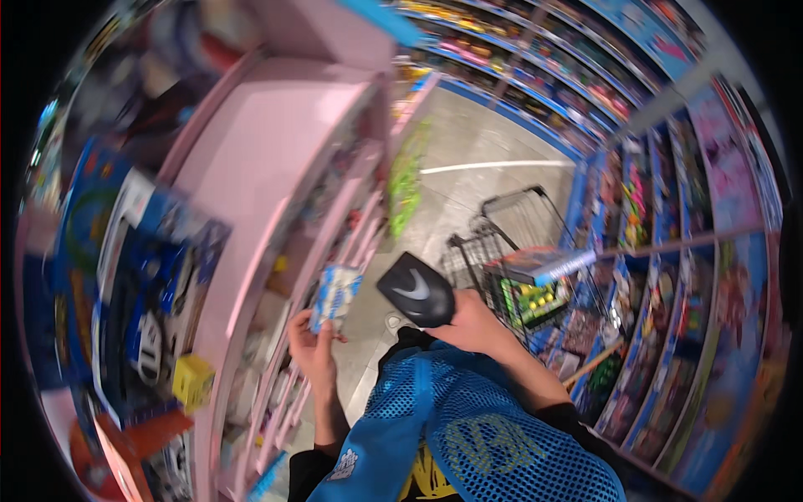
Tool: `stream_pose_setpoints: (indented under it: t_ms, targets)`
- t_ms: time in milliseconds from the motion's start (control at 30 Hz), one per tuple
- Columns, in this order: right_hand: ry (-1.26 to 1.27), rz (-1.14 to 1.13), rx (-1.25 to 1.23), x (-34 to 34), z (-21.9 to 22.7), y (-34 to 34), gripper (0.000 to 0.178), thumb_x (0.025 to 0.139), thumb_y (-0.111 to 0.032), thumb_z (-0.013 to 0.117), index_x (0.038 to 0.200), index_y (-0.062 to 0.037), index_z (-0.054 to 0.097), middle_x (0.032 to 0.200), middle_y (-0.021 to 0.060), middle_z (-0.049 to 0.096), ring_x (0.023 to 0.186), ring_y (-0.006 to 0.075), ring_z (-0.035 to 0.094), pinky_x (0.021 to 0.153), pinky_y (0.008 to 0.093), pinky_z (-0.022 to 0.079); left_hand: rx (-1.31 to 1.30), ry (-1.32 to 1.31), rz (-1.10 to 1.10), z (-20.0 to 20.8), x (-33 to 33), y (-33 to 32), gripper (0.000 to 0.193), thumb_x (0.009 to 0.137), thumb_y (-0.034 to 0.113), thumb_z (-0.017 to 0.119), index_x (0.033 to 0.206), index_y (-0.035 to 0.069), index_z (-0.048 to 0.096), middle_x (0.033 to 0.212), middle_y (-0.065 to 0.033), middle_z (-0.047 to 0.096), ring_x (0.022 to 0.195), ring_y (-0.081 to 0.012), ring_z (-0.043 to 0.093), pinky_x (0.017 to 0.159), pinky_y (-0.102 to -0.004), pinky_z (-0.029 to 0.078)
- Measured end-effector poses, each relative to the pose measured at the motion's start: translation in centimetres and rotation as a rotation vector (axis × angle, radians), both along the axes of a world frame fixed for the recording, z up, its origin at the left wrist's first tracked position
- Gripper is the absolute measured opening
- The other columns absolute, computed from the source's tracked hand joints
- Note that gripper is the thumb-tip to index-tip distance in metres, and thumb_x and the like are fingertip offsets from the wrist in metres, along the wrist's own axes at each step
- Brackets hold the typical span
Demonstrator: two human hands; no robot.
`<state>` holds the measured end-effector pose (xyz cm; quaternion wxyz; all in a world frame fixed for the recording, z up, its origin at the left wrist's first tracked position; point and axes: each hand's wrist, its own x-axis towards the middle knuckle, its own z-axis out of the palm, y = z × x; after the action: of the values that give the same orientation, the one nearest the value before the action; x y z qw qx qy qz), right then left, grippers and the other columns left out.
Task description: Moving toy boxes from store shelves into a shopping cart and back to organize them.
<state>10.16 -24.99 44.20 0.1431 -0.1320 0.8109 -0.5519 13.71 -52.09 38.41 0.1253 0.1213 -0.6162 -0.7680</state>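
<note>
My left hand [313,345] grips a small blue-and-white packet [339,293] between thumb and fingers, beside the pink shelving on the left. Closed round the narrow end of a black handheld device [416,290] is my right hand [478,325]. This device has a broad, rounded head with a pale curved mark, and its exact kind cannot be made out. The packet and the device are held apart, in front of my blue mesh vest [493,402]. My right fingers are mostly hidden behind the device.
A pink shelf unit [251,125] rises close on my left, with boxed toys and a small yellow box [193,382] beside it. Ahead to the right stands a black wire shopping cart [510,201]; a flat box [544,265] lies over it. Stocked blue shelves [577,197] line the right and far sides.
</note>
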Motion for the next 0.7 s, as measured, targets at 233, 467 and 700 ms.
stream_pose_setpoints:
  t_ms: [233,467,700]
  targets:
    - [0.059,-0.177,-0.078,0.4,-0.6,7.3,0.056,0.076,-0.018,0.072,0.128,-0.0042,0.055,0.102,0.0229,0.068,0.092,0.0419,0.067,0.082,0.0452,0.053,-0.140,0.006,-0.236,-0.3,-4.2,6.6,0.029,0.095,0.010,0.064,0.117,-0.001,0.048,0.100,-0.0097,0.059,0.075,-0.0137,0.062,0.066,-0.0306,0.058]
    - [0.025,-0.527,-0.111,4.4,-4.1,19.0,0.050,0.075,-0.016,0.072,0.119,0.0010,0.057,0.093,0.0235,0.069,0.084,0.0403,0.068,0.077,0.0422,0.054,-0.303,-0.006,-0.710,0.4,-7.6,19.3,0.038,0.090,-0.004,0.066,0.121,0.000,0.045,0.118,-0.0124,0.053,0.096,-0.0187,0.061,0.080,-0.0325,0.055]
    - [-0.067,-0.968,-0.206,9.8,-6.4,29.2,0.041,0.072,-0.014,0.074,0.110,0.0005,0.064,0.095,0.0203,0.071,0.089,0.0330,0.071,0.080,0.0387,0.054,-0.577,-0.060,-1.063,-0.4,-7.7,32.8,0.037,0.089,0.001,0.070,0.122,-0.001,0.054,0.108,-0.0069,0.059,0.095,-0.0139,0.059,0.076,-0.0257,0.050]
